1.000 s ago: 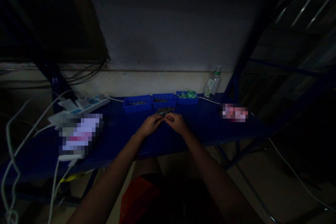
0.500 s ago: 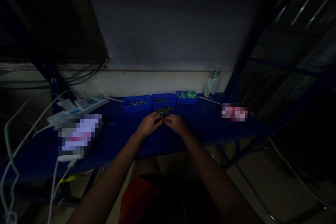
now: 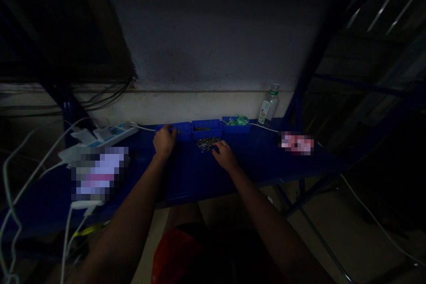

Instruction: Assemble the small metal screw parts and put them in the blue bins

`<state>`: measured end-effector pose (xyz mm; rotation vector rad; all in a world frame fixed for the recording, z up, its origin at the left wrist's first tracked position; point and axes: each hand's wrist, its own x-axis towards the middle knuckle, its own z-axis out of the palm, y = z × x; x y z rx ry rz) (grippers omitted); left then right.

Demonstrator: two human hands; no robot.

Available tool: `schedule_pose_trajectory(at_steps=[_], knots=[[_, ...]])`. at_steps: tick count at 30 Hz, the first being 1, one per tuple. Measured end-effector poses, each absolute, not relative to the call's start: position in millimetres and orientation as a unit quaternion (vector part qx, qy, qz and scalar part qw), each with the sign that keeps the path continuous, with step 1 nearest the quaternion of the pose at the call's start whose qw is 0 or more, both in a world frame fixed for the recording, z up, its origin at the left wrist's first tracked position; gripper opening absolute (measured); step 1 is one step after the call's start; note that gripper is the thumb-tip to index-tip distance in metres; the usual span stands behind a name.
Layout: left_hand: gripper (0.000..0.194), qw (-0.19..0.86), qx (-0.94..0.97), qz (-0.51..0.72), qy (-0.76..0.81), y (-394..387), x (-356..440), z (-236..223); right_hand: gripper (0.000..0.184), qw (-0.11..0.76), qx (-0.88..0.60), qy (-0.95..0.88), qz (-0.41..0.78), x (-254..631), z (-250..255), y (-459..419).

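Observation:
My left hand (image 3: 164,140) reaches over the left blue bin (image 3: 183,130), its fingers curled at the bin's near edge; what they hold is too dark to see. My right hand (image 3: 223,152) rests on the blue table (image 3: 186,173) beside a small heap of metal parts (image 3: 206,143), fingers bent toward the heap. A middle blue bin (image 3: 207,127) holds more small metal parts. A right blue bin (image 3: 237,123) holds green pieces.
A white power strip (image 3: 111,132) with plugs and white cables lies at the left rear. A plastic bottle (image 3: 269,107) stands by the wall at the right. Two blurred flat items lie on the table, left and right. Blue rack posts flank the table.
My hands were together in front of the heap. Now my left hand has moved left and forward to the left bin, while my right hand stays by the heap.

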<state>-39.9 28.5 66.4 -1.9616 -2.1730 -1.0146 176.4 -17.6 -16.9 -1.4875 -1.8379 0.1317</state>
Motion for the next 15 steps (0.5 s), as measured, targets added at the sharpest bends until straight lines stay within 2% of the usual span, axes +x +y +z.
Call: schedule_pose_trajectory(at_steps=[4,7,15], knots=[[0.036,0.016,-0.665,-0.296,-0.685,20.6,-29.9,58.3,0.03,0.315,-0.603,-0.733,0.023,173.1,-17.3,-17.5],[0.033,0.003,-0.752,-0.245,-0.613,10.3,-14.5,40.0,0.029,0.279,-0.608,-0.743,0.012,171.8,-15.8,-18.5],[0.03,0.03,-0.833,-0.187,-0.52,0.0,4.1,6.6,0.039,0.261,-0.58,-0.772,-0.021,172.0,-11.5,-24.5]])
